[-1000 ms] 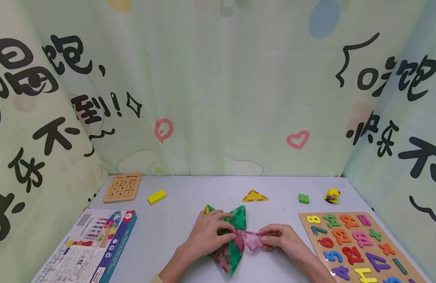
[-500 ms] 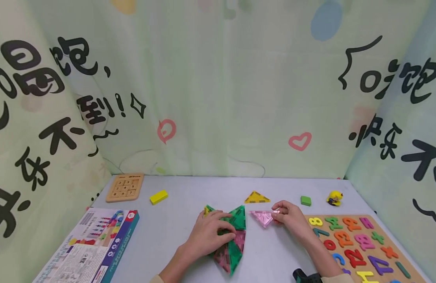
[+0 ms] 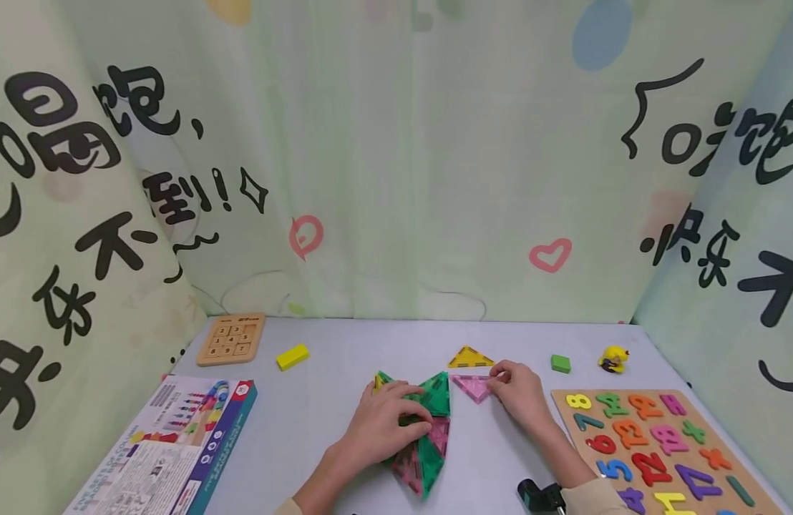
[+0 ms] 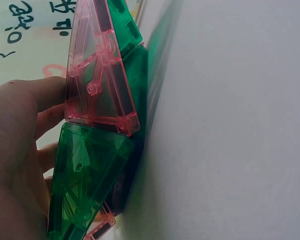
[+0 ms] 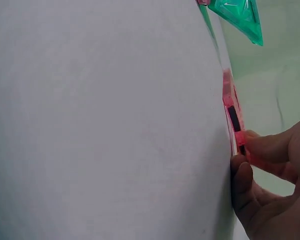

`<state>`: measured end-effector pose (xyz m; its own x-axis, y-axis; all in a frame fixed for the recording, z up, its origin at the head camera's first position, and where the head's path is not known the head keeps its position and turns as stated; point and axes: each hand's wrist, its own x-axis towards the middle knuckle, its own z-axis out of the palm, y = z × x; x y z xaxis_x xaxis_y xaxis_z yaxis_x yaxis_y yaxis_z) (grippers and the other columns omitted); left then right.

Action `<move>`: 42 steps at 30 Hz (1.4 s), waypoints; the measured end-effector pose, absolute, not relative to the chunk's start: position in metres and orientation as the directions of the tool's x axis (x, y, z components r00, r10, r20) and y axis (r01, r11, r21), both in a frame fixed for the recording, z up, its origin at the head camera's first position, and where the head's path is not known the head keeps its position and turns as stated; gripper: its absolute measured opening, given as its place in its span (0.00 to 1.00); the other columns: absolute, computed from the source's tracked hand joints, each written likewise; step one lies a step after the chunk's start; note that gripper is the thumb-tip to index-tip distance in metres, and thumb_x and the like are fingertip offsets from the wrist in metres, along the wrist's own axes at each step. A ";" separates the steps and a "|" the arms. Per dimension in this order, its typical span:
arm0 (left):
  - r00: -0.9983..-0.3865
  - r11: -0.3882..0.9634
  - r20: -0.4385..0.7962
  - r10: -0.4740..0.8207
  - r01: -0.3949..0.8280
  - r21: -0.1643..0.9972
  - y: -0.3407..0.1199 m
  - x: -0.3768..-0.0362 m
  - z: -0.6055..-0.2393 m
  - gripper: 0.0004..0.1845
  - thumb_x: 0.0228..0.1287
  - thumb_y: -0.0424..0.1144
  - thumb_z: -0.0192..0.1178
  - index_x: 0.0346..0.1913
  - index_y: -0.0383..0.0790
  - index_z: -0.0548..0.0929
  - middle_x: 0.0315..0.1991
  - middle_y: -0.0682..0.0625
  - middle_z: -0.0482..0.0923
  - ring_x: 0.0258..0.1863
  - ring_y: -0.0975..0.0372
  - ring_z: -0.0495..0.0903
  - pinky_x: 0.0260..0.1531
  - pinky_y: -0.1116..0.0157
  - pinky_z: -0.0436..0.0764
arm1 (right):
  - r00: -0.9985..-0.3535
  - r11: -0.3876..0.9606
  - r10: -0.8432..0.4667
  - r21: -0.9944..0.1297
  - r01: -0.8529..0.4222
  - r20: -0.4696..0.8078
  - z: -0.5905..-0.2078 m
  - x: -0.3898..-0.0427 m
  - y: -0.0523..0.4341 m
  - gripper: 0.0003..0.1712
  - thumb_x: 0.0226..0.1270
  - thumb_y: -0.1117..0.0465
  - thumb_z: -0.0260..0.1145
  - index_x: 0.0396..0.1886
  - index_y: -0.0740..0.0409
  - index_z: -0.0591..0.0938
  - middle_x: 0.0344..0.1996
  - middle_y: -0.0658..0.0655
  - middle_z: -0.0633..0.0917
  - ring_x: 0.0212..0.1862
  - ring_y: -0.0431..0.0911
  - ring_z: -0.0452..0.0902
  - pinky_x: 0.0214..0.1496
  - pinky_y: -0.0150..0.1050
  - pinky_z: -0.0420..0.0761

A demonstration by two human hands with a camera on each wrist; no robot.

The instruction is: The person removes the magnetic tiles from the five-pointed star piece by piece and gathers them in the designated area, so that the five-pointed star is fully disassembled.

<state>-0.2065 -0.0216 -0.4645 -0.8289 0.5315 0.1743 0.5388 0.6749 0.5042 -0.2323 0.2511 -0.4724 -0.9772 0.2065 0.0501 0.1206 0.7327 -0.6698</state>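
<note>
1. Left hand (image 3: 380, 429): laid palm-down over the cluster of green and pink magnetic tiles (image 3: 425, 436), fingers curved across its top; the left wrist view shows the fingers against the tiles' flat faces, pinning them to the counter (image 3: 319, 408).
2. Right hand (image 3: 519, 392): pinches the pink triangular tile (image 3: 472, 386) at its right edge, thumb and fingertips closed on the rim, as the right wrist view confirms.
3. Pink triangular tile: lies flat on the counter just right of the cluster's upper green tile; whether the two touch cannot be told. The yellow triangular tile (image 3: 470, 357) sits just behind it.
4. Handling (judgement): the tile appears to be thin, rigid, translucent plastic, light, with smooth faces likely to slip; dark strips along the rim suggest magnets, so it may snap toward neighbouring tiles. An edge pinch, as shown, seems the surest hold.
5. Surroundings, relative to the cluster: number puzzle board (image 3: 660, 443) to the right; printed box (image 3: 171, 450) to the left; yellow block (image 3: 292, 356) behind-left.
</note>
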 end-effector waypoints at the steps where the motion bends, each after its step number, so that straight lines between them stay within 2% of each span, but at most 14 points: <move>1: -0.829 0.676 0.174 0.532 0.539 0.503 -0.021 -0.207 -0.465 0.04 0.65 0.55 0.63 0.38 0.70 0.88 0.62 0.60 0.78 0.68 0.55 0.70 0.67 0.30 0.53 | -0.977 0.746 0.207 -0.655 0.120 0.057 -0.472 -0.232 0.251 0.12 0.64 0.62 0.68 0.45 0.63 0.83 0.35 0.62 0.79 0.36 0.49 0.71 0.34 0.36 0.71; 6: -0.822 0.667 0.168 0.544 0.544 0.508 -0.020 -0.207 -0.465 0.05 0.66 0.56 0.62 0.38 0.71 0.87 0.62 0.60 0.78 0.69 0.55 0.69 0.67 0.30 0.53 | -0.970 0.734 0.237 -0.663 0.149 0.045 -0.471 -0.221 0.250 0.18 0.65 0.60 0.67 0.52 0.65 0.80 0.44 0.65 0.76 0.42 0.52 0.70 0.36 0.37 0.71; 10: -0.823 0.669 0.162 0.544 0.542 0.508 -0.020 -0.207 -0.464 0.05 0.66 0.56 0.61 0.39 0.70 0.87 0.63 0.60 0.78 0.70 0.55 0.69 0.67 0.30 0.53 | -0.975 0.661 0.222 -0.734 0.157 -0.010 -0.463 -0.203 0.235 0.18 0.68 0.62 0.65 0.55 0.61 0.80 0.44 0.61 0.77 0.38 0.48 0.74 0.34 0.34 0.75; 14: -0.836 0.684 0.156 0.527 0.526 0.506 -0.023 -0.208 -0.462 0.05 0.66 0.56 0.62 0.39 0.70 0.88 0.63 0.59 0.78 0.70 0.55 0.69 0.68 0.31 0.52 | -0.985 0.538 0.136 -0.827 0.160 -0.103 -0.454 -0.188 0.212 0.16 0.66 0.63 0.66 0.53 0.60 0.81 0.39 0.56 0.83 0.30 0.45 0.78 0.29 0.35 0.77; 18: -0.838 0.681 0.142 0.526 0.516 0.520 -0.023 -0.209 -0.461 0.06 0.66 0.56 0.62 0.40 0.69 0.88 0.64 0.58 0.77 0.71 0.54 0.67 0.69 0.31 0.50 | -0.981 0.441 0.049 -0.877 0.190 -0.188 -0.450 -0.177 0.197 0.19 0.66 0.63 0.67 0.55 0.63 0.79 0.41 0.58 0.87 0.29 0.46 0.80 0.29 0.37 0.78; 23: -0.838 0.672 0.121 0.533 0.506 0.541 -0.022 -0.209 -0.461 0.05 0.66 0.56 0.63 0.40 0.68 0.88 0.64 0.58 0.76 0.71 0.53 0.66 0.69 0.30 0.48 | -0.966 0.379 0.030 -0.892 0.248 -0.256 -0.451 -0.169 0.191 0.21 0.65 0.62 0.66 0.57 0.64 0.78 0.45 0.62 0.88 0.30 0.46 0.83 0.30 0.38 0.78; 29: -0.835 0.663 0.116 0.538 0.504 0.553 -0.021 -0.208 -0.462 0.05 0.65 0.56 0.63 0.39 0.68 0.88 0.64 0.57 0.76 0.71 0.53 0.66 0.69 0.29 0.47 | -0.943 0.229 0.060 -0.915 0.332 -0.327 -0.453 -0.167 0.191 0.22 0.65 0.61 0.66 0.57 0.65 0.77 0.46 0.60 0.88 0.34 0.44 0.83 0.32 0.38 0.78; 35: -0.833 0.649 0.118 0.540 0.501 0.573 -0.022 -0.208 -0.464 0.04 0.65 0.56 0.64 0.38 0.68 0.87 0.64 0.57 0.76 0.71 0.54 0.67 0.69 0.29 0.47 | -0.922 0.069 0.029 -0.920 0.387 -0.386 -0.455 -0.170 0.193 0.22 0.64 0.63 0.64 0.57 0.66 0.74 0.42 0.56 0.87 0.37 0.46 0.78 0.37 0.38 0.79; 42: -0.832 0.630 0.139 0.537 0.506 0.590 -0.023 -0.209 -0.464 0.04 0.64 0.57 0.64 0.40 0.69 0.86 0.64 0.58 0.76 0.69 0.57 0.69 0.69 0.30 0.48 | -0.914 -0.030 0.022 -0.914 0.404 -0.404 -0.453 -0.174 0.195 0.18 0.65 0.65 0.64 0.53 0.66 0.75 0.38 0.53 0.85 0.38 0.46 0.77 0.39 0.38 0.77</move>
